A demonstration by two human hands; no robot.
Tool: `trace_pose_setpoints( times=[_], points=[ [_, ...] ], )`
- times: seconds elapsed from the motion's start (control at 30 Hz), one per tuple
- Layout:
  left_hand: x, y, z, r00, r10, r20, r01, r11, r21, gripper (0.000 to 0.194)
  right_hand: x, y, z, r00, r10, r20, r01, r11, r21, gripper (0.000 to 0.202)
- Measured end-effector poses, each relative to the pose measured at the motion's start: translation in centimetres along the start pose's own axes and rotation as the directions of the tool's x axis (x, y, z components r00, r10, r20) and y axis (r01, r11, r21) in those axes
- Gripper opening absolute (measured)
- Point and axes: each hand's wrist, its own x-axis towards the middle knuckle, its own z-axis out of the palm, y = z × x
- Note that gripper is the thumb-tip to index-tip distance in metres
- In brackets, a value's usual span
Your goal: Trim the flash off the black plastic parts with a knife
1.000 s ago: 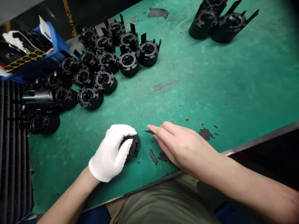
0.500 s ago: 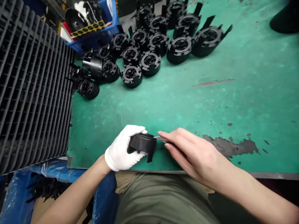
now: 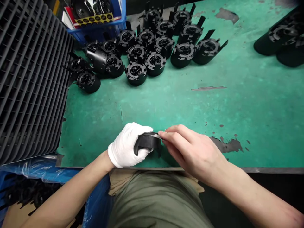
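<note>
In a white glove, my left hand is closed round a black round plastic part, held above the front edge of the green table. My bare right hand pinches a thin blade, whose metal shows at the upper rim of the part. The fingertips of my right hand are at the right side of that rim. Part of the blade is hidden by my fingers.
Several black round parts stand at the back. Left are stacked black grids; behind, a blue bin. Dark cylinders stand far right. A plastic-lined blue box holds black pieces at the lower left.
My right hand has moved slightly left and up, bringing the blade across the part's rim. The part is turned a little in my left hand. The view has shifted, showing more cylinders at right.
</note>
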Motion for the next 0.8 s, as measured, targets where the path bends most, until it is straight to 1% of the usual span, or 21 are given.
trace_pose_setpoints(
  times=[0.1,0.23,0.4,0.53,0.63,0.73,0.8],
  points=[
    [0.2,0.0,0.2,1.000,0.016,-0.006,-0.016,1.000,0.013,0.039,0.1,0.1,-0.2,1.000,-0.017,-0.009,0.017,0.999,-0.045,0.018],
    [0.6,0.2,0.1,1.000,0.019,-0.008,-0.019,1.000,0.006,0.036,0.3,0.2,-0.1,1.000,-0.023,-0.008,0.023,1.000,-0.019,0.018],
    [1.0,0.5,-0.1,0.998,-0.030,0.054,0.030,1.000,-0.005,0.021,0.3,0.2,0.0,0.999,-0.026,-0.018,0.027,0.999,0.030,0.018],
    [1.0,0.5,-0.2,0.995,-0.056,0.081,0.057,0.998,-0.002,0.021,0.2,0.2,-0.1,0.999,-0.030,0.029,0.030,0.999,-0.026,0.023],
    [1.0,0.5,-0.2,0.996,-0.049,0.081,0.049,0.999,-0.001,0.020,0.2,0.0,-0.3,0.997,-0.052,0.063,0.056,0.996,-0.072,0.027],
    [1.1,0.6,-0.2,0.998,-0.021,0.065,0.021,1.000,-0.004,0.020,0.4,-0.2,-0.5,0.995,-0.080,0.063,0.087,0.990,-0.114,0.027],
    [1.2,0.7,-0.2,0.998,-0.022,0.065,0.022,1.000,-0.008,0.021,0.4,-0.3,-0.7,0.994,-0.097,0.051,0.103,0.985,-0.136,0.026]
  ],
)
